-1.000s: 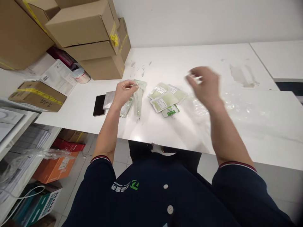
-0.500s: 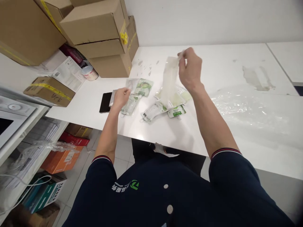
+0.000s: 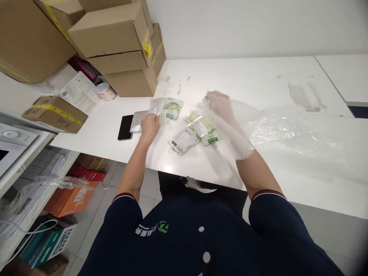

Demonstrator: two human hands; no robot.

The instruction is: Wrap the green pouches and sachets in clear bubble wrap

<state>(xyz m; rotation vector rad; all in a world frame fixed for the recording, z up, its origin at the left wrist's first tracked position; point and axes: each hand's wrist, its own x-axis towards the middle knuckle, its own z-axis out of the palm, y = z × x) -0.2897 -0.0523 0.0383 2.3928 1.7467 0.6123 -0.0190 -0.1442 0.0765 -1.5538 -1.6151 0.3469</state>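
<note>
Flat pouch (image 3: 185, 141) nearest the worktop's (image 3: 287, 180) front edge, left half. Left hand (image 3: 150, 128) slightly farther, fingers curled by silver packet (image 3: 138, 122); can't tell if gripping anything. Beyond, right hand's (image 3: 220, 105) grip is clamped on clear film (image 3: 231, 132); lift it clear of the green pouches (image 3: 202, 124).

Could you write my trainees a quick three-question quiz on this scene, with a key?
1. True or false: translucent plastic reaches from the right hand over the forearm.
2. Which hand is nearer the black phone? A) left hand B) right hand C) both equally
3. Fill in: the stacked cardboard boxes carry tape coloured ____.

Key: 1 true; 2 A; 3 yellow.
</note>
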